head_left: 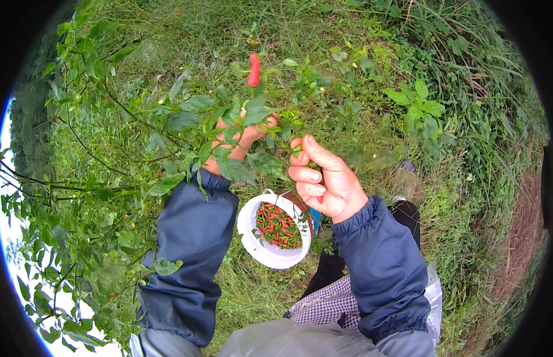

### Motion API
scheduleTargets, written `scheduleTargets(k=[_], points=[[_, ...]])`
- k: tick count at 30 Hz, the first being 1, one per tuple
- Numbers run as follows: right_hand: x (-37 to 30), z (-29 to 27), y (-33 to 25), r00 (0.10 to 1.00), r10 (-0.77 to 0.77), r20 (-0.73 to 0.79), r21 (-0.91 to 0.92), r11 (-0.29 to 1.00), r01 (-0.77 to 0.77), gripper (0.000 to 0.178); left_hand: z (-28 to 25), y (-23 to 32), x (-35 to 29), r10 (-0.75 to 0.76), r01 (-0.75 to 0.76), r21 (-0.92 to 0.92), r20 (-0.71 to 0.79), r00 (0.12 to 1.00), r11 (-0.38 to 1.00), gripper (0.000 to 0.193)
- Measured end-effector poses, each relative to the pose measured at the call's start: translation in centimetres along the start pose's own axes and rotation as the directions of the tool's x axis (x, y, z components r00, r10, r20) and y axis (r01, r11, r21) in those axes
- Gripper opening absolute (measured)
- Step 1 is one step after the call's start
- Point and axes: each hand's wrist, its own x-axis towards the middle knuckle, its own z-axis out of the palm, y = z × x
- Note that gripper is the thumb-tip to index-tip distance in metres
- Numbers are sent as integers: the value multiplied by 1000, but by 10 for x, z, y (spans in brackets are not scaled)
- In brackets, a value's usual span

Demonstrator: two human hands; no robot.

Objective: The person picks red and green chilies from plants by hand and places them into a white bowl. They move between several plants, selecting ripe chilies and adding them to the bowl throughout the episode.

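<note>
My left hand (250, 137) reaches in among the leaves of a chili plant (196, 104), and foliage covers most of its fingers. Just to its right, my right hand (330, 181) is closed with its fingers curled toward the palm. A bit of green shows by its thumb and forefinger, and a small red tip peeks out below the fingers, so it appears to hold chili peppers. One bright red chili (254, 69) points upward on the plant beyond my left hand. Below and between my hands is a white bucket (248, 235) holding many small red and green chilies (278, 226).
Leafy chili branches (80, 187) fill the left side. Grass and weeds (372, 89) cover the ground, with a broad-leaved green plant (416, 108) at the right. A strip of brown soil (523, 238) runs along the far right. Dark sleeves cover both my forearms.
</note>
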Motion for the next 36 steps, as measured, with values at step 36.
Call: scheduleTargets(k=[36], points=[[5,-8,11,797,-599,-82,-679,619,395,18,21,-6,-11,367,-394,463,153,918,794,23]])
